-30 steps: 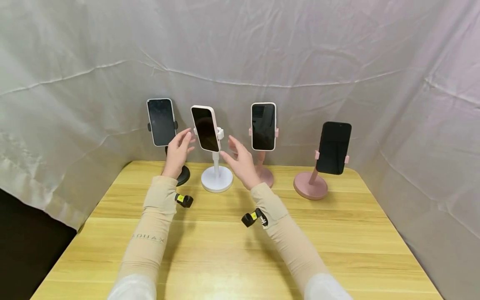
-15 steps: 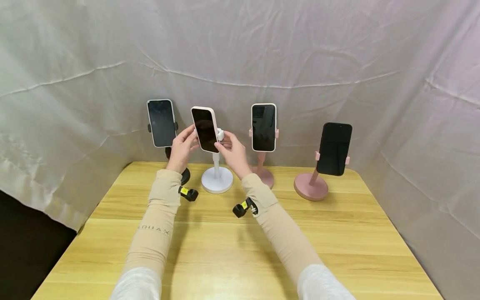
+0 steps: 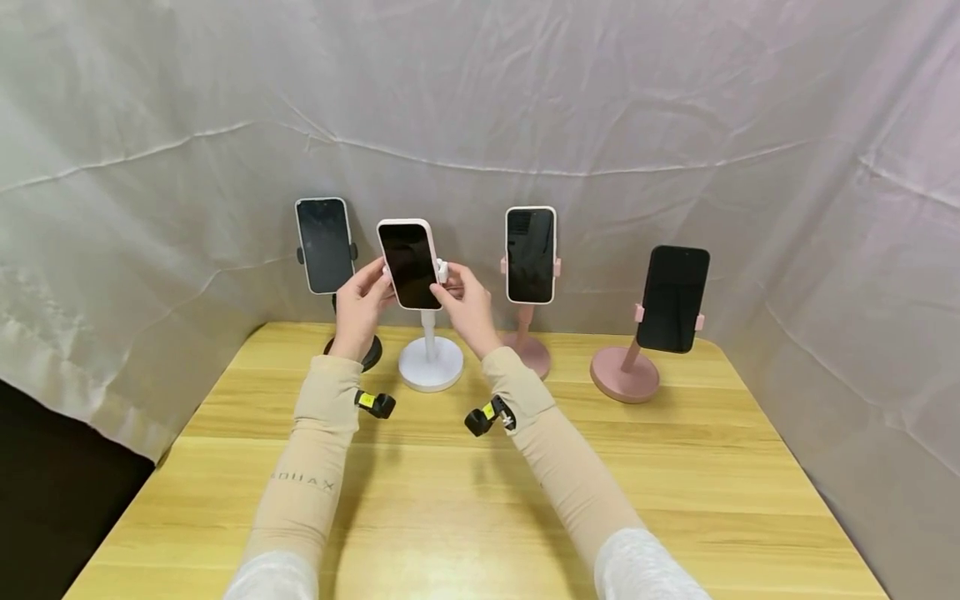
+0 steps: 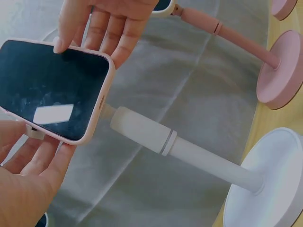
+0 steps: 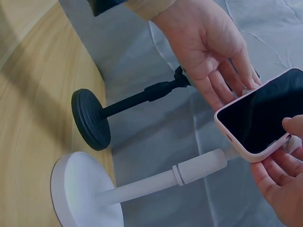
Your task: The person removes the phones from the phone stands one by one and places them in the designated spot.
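A phone [image 3: 410,265] in a pale pink case sits upright, leaning slightly, in the clamp of a white phone stand [image 3: 431,367]. My left hand [image 3: 357,312] holds its left edge at the clamp, fingers reaching behind the case in the left wrist view. On the opposite side, my right hand [image 3: 471,312] pinches the phone, thumb on the screen's edge and fingers at the back. The white clamp [image 3: 442,272] shows beside the right fingers; most of it is hidden behind the phone. The stand's round base rests on the table.
Left of it, a black stand [image 5: 90,118] carries another phone [image 3: 325,246], partly behind my left hand. To the right, two pink stands [image 3: 625,375] hold phones [image 3: 672,298]. Grey cloth [image 3: 480,100] hangs behind the wooden table [image 3: 450,500].
Both hands have closed in from beside the phone and taken hold of its sides. The phone has turned to face more squarely forward and shifted slightly left and down.
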Motion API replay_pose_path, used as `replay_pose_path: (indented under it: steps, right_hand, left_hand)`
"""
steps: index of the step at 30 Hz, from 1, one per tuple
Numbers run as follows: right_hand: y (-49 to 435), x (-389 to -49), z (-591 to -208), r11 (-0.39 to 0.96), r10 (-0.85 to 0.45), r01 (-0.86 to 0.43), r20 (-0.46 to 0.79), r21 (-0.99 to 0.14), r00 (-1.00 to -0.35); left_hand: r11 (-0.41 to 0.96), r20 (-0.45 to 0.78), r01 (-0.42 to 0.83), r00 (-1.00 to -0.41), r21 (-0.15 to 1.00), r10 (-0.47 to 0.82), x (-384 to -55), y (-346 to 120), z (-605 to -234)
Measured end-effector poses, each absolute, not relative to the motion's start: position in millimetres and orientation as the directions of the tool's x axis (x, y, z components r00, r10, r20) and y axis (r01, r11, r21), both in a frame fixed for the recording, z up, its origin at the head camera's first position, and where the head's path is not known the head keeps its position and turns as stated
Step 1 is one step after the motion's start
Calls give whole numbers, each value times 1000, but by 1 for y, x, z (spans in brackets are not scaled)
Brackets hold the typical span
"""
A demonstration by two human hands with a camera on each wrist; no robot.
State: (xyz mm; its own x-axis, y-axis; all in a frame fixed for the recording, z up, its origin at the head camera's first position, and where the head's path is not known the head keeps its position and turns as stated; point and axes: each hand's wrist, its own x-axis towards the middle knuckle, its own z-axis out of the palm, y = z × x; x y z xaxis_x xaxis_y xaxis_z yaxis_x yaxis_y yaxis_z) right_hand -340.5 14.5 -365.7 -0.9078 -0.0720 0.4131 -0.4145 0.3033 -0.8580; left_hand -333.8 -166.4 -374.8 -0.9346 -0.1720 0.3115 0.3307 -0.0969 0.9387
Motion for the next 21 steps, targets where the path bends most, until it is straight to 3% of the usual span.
replay_pose_path:
  steps: [12,21]
  right_hand:
    - [24,-326,-363,268,-70,-419,416,-867,-907]
    - [47,-304,-366,209,-114,-432,416,-877,-902]
  left_hand:
    - [-64,361,384,-905,921,-224,-301,-152,-375]
    - [-150,345,381,-913,913,-218,-274,-133,-377]
